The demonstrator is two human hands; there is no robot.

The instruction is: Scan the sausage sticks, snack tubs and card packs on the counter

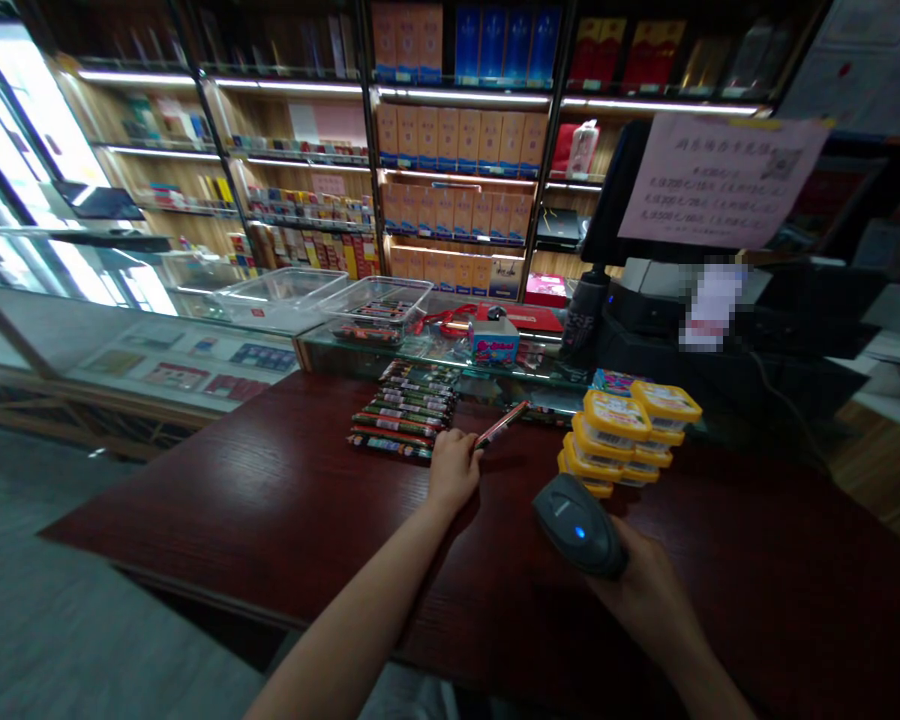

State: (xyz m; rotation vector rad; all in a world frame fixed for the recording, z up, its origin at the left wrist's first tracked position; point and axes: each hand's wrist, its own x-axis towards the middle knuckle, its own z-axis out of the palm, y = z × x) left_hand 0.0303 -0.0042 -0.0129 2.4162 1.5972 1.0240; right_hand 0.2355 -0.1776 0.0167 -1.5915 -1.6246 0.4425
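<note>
Scanning in progress.
Your left hand (452, 468) grips one stick (501, 424); right hand (649, 580) clamps scanner (579, 524); stick row (405, 410) at eleven o'clock.

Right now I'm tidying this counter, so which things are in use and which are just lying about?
In use:
- barcode scanner, held in the right hand
- red stick packet, held in the left hand
- row of stick packets beside it

Lying about:
- stacked yellow tubs
- clear plastic trays
- small blue box
- dark bottle
</note>
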